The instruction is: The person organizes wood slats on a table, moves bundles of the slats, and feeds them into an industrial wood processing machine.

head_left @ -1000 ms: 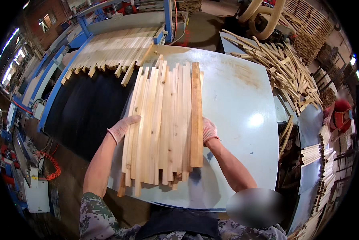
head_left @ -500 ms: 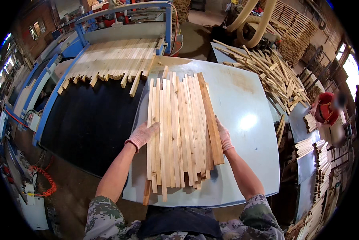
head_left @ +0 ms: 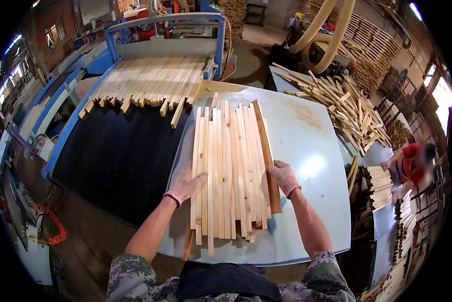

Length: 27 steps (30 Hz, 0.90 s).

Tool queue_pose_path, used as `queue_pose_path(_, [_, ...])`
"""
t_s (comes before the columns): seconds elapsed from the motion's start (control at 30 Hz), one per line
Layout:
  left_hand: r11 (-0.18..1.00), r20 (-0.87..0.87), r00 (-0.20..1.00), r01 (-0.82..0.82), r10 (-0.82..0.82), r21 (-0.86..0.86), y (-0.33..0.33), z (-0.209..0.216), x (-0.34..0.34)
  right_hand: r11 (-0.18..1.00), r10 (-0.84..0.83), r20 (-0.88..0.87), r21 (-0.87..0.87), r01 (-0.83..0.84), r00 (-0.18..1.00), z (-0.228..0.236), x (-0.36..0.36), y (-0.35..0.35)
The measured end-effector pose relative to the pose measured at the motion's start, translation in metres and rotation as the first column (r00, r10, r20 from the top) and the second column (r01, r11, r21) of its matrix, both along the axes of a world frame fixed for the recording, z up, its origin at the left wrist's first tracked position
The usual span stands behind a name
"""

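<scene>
Two gloved hands clasp the sticks from both sides

The sticks [head_left: 231, 181] lie side by side on the table [head_left: 314, 211], toward its left edge, running roughly from the far edge to the near one. Their ends are uneven, and the lowest reach close to the near edge. The left hand [head_left: 184, 184] grips their left side, its thumb laid over the outermost sticks; the ends of its other fingers are hidden. The right hand [head_left: 284, 177] grips the opposite side, fingers bent against a darker stick [head_left: 268, 173] that slants along the sticks' right flank. Another brown strip [head_left: 187, 245] pokes out at the lower left, near the table's near left corner.

Just past the table's left edge is a black belt [head_left: 117, 156]. Farther along it, a row of boards [head_left: 150, 80] sits under a blue frame [head_left: 170, 18], jagged ends facing the person. Beyond the table's far right corner, a heap [head_left: 354, 116] of loose wood lies crisscrossed below a thick hose [head_left: 331, 35]. Well past the right edge, a co-worker [head_left: 413, 163] in red has a hand by a small batch [head_left: 379, 187] of sticks.
</scene>
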<state>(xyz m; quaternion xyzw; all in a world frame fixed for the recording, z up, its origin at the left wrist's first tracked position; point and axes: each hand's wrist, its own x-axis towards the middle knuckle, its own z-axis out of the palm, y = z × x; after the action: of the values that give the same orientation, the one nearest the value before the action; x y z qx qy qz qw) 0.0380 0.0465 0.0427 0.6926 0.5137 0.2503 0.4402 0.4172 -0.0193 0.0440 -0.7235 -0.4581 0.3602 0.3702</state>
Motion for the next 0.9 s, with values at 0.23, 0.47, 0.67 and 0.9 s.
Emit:
queue_pose_path(0.23, [0.996,-0.254,0.966,0.021,-0.042,-0.087,-0.006,0.018,-0.006,0.997,0.059,0.416,0.012,-0.070,0.907,0.034,-0.033,-0.030])
queue_pose_path(0.47, [1.000,-0.477,0.878,-0.027,0.021,-0.006,-0.015,0.060,0.014,0.969,0.158,0.503,-0.244,-0.036,0.849,0.045,-0.045,0.000])
queue_pose_path(0.67, [0.985,0.006,0.995,-0.094,0.095,-0.142,-0.025,0.049,0.016,0.974,0.147,0.406,-0.221,-0.059,0.902,0.050,-0.046,-0.002])
queue_pose_path(0.9, [0.970,0.392,0.905,-0.079,0.166,-0.228,-0.045,0.060,0.026,0.986,0.109,0.367,-0.158,-0.054,0.924,0.047,-0.039,-0.011])
